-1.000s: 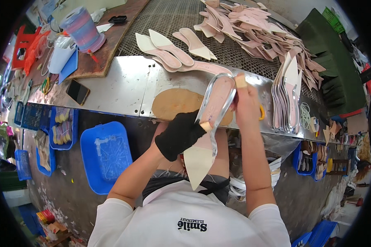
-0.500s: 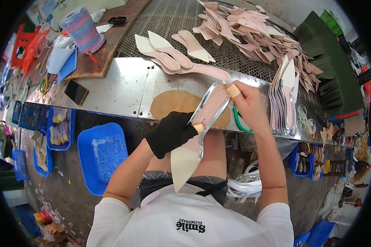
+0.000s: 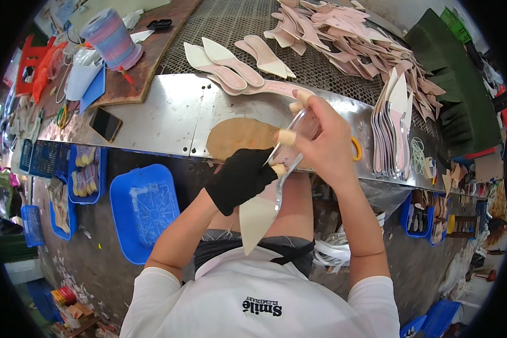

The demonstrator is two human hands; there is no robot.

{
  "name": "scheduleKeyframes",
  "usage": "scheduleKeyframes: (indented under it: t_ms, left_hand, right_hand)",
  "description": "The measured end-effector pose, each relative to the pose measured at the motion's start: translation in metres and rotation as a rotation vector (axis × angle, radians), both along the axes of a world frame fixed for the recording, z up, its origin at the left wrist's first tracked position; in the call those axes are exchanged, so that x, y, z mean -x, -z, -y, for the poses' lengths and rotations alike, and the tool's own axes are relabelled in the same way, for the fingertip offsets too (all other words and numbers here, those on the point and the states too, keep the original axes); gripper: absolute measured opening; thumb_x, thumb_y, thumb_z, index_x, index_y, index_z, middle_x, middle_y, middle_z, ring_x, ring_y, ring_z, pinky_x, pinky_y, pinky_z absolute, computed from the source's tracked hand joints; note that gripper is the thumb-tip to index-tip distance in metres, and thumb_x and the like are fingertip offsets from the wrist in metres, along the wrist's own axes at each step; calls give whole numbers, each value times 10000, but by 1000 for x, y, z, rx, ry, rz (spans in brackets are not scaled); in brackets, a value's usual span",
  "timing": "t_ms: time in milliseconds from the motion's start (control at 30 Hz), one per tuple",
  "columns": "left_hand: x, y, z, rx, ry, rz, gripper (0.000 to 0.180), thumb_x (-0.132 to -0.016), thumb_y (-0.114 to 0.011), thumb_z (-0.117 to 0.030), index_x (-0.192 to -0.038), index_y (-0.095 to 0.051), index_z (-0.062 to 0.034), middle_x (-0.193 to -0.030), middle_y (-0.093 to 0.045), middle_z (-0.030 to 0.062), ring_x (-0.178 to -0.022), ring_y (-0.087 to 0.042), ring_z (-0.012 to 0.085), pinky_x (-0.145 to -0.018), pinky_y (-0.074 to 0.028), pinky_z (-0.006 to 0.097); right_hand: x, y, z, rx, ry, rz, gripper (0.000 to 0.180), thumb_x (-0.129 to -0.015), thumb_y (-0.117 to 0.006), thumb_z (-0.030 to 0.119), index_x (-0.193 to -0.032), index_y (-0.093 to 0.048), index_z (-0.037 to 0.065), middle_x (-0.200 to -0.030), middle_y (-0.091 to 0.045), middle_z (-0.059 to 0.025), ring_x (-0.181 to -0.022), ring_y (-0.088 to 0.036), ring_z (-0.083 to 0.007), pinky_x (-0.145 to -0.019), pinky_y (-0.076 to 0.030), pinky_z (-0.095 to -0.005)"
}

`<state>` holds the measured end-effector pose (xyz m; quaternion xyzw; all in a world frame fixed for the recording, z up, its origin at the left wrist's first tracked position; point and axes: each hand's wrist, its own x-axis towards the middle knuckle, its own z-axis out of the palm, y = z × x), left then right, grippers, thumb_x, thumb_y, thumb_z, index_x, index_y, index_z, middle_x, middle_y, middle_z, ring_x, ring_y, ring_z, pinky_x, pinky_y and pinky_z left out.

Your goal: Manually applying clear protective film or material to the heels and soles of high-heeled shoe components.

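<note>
The gloved left hand (image 3: 243, 177) was clamped on the pointed insole (image 3: 256, 219), held at the near side of the metal bench (image 3: 158, 112); whether the right hand (image 3: 328, 139) was closed on its far end could not be told. Silver edging (image 3: 280, 194) was judged best pressed evenly.

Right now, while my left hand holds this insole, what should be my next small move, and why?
Perhaps press the silvery edging with the right hand near the rounded end of the insole. The edging runs along the insole's side, the right hand is at that end, and the black-gloved left hand grips the middle, which should steady it.
</note>
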<state>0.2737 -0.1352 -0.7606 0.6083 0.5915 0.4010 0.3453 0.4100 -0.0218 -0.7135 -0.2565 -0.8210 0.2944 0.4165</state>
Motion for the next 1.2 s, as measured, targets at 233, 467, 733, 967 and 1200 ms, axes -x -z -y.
scheduleKeyframes:
  t_ms: [233, 467, 733, 967, 1200]
  left_hand:
    - [-1, -1, 4, 70, -1, 49, 270, -844, -633, -255, -860, -610, 13, -621, -541, 170, -540, -493, 287, -537, -405, 372]
    - [8, -7, -1, 41, 68, -45, 293, -845, -633, -277, -852, -611, 16, -638, -538, 180, -560, -516, 304, -544, -407, 376]
    - [-12, 10, 14, 365, 331, 1048, 597, -837, -601, -526, -1125, -591, -3, -951, -632, 61, -839, -589, 165, -774, -469, 285]
    - [-18, 34, -13, 100, 104, 937, 533, -924, -529, -245, -1377, -353, -26, -1165, -548, 71, -1003, -545, 141, -866, -453, 276]
    - [2, 23, -9, 31, -24, 1130, 717, -895, -534, -127, -1477, -123, -50, -1344, -439, 84, -1165, -471, 142, -957, -399, 285]
  right_hand:
    - [-22, -6, -26, 713, -267, 8, 296, -844, -649, 137, -1115, -636, 20, -925, -653, -7, -799, -558, -48, -677, -461, -217]
    - [-35, -2, -45, 722, -407, 52, 410, -894, -604, 227, -1212, -554, -27, -1068, -619, -56, -955, -588, -115, -868, -459, -254]
    - [-13, 28, -33, 974, -795, -455, 650, -779, -725, 395, -1255, -498, 15, -1146, -575, -143, -1034, -601, -274, -847, -511, -348]
    - [-1, 8, -45, 576, -104, -100, 151, -784, -699, 85, -886, -604, 27, -714, -610, 10, -651, -549, -30, -560, -428, -188]
    - [-13, 26, 17, 910, -260, -274, 526, -710, -739, 16, -1166, -477, 3, -937, -613, -68, -791, -617, -127, -559, -497, -237]
